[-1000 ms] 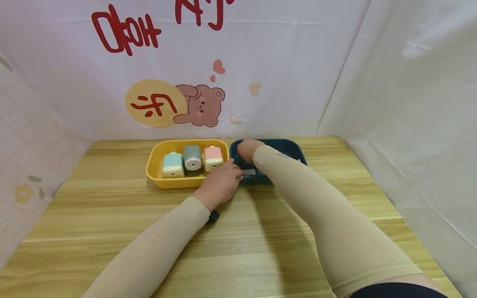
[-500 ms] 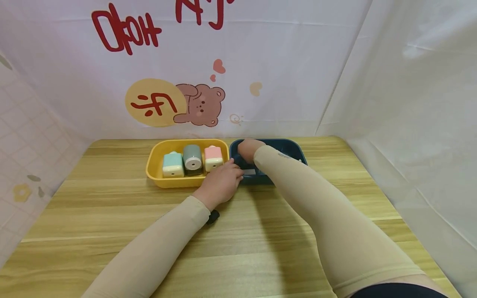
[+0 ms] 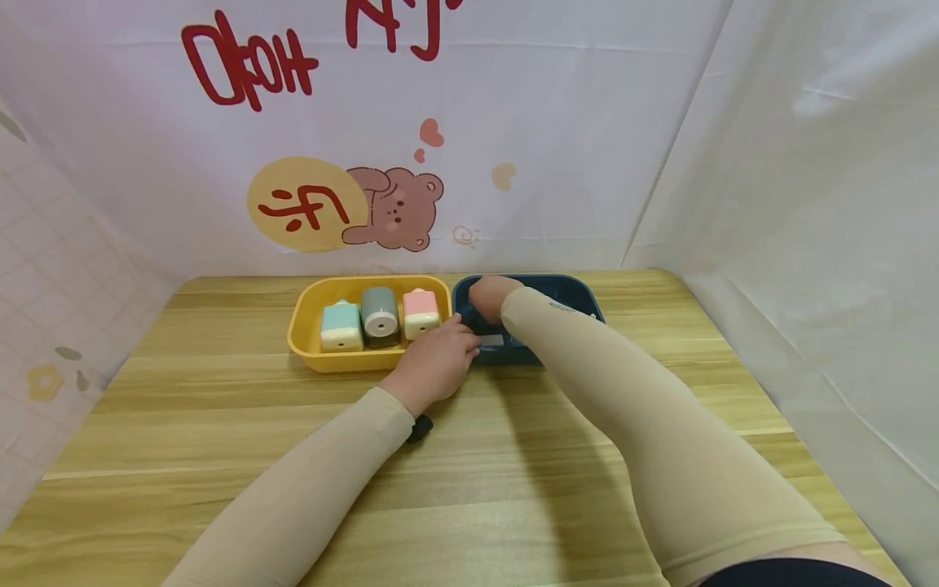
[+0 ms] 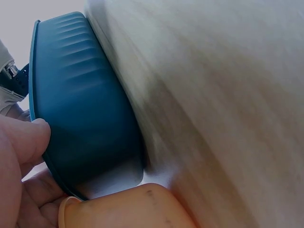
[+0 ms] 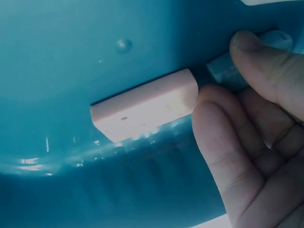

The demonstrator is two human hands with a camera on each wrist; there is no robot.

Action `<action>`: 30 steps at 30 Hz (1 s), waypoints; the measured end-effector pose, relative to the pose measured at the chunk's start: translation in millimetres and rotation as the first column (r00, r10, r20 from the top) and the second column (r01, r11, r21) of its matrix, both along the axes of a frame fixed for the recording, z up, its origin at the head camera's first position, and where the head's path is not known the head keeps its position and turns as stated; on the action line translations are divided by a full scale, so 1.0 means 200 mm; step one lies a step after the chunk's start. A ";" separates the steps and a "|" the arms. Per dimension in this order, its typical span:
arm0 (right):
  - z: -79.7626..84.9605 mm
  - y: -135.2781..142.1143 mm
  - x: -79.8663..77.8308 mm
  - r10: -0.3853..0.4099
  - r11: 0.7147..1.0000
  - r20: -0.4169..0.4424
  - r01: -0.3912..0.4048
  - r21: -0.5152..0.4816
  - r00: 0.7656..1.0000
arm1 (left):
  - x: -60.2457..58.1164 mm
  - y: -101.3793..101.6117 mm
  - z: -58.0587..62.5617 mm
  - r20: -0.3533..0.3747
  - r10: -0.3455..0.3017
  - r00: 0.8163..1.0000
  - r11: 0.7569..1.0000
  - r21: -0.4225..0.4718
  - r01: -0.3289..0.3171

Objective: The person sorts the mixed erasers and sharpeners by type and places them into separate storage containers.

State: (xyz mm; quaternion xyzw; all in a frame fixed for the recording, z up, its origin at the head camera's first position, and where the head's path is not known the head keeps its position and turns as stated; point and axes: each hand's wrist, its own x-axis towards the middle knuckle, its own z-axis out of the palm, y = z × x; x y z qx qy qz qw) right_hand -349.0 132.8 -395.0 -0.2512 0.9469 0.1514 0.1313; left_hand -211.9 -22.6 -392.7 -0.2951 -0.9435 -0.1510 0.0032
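Note:
At the inner rim of a dark blue bin sits my left hand. In the left wrist view its thumb lies on the outside of the bin's wall and its fingers go behind the rim, gripping it. My right hand reaches into the left part of this bin. In the right wrist view its thumb and index finger stand apart, the index fingertip right at the end of a whitish eraser-like block. A blue-grey block shows behind the thumb, partly hidden.
A yellow bin adjoins on the left. It holds small bottle-shaped items: a mint one, a grey one and a pink one. Near my left wrist lies a dark object. A printed cloth hangs behind the wooden table.

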 end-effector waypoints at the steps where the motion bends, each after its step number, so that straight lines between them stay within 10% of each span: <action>1: 0.00 0.00 0.00 0.001 1.000 0.000 -0.001 -0.002 1.000 | 0.00 0.00 0.00 0.000 -0.001 1.000 1.000 0.002 0.001; 16: 0.03 0.02 0.02 -0.029 0.998 0.070 0.025 0.052 0.997 | 0.00 0.01 -0.02 -0.027 -0.015 1.000 1.000 0.013 0.015; 30: 0.35 0.26 0.12 -0.067 0.985 0.052 0.074 -0.158 0.996 | 0.00 0.01 -0.01 -0.034 0.002 0.999 0.999 -0.032 -0.003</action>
